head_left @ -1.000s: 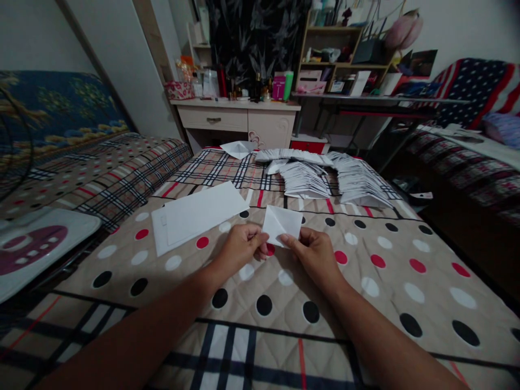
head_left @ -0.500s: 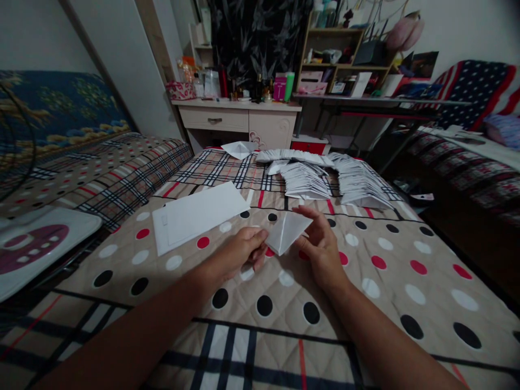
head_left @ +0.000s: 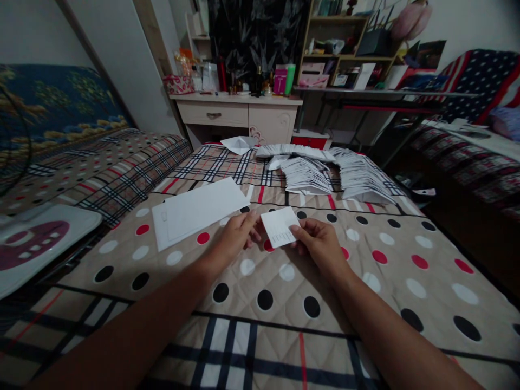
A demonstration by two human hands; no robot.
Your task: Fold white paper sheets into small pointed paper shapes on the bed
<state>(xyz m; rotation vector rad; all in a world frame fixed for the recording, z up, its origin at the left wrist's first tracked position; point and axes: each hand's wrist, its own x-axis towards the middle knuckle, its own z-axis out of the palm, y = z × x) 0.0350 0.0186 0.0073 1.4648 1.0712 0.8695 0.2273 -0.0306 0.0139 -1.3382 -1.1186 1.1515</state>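
A small folded piece of white paper, roughly square, is held above the bedspread with printed lines along its lower edge. My right hand pinches its right side, thumb on top and the other fingers beneath. Close to the paper's left edge is my left hand, its fingers loosely curled and apart; whether a fingertip touches the edge is hard to see. Left of the hands lie flat white sheets, one over another. Beyond them, folded papers stand in rows.
Another row of folded papers sits at the far right of the quilted bedspread. A loose folded paper rests near the bed's far edge. Behind stands a dresser; a white folding table is at left.
The folded paper has turned from a pointed shape with a centre crease to a flat square showing printed lines. My left hand has let go of its corner; my right thumb now lies on top.
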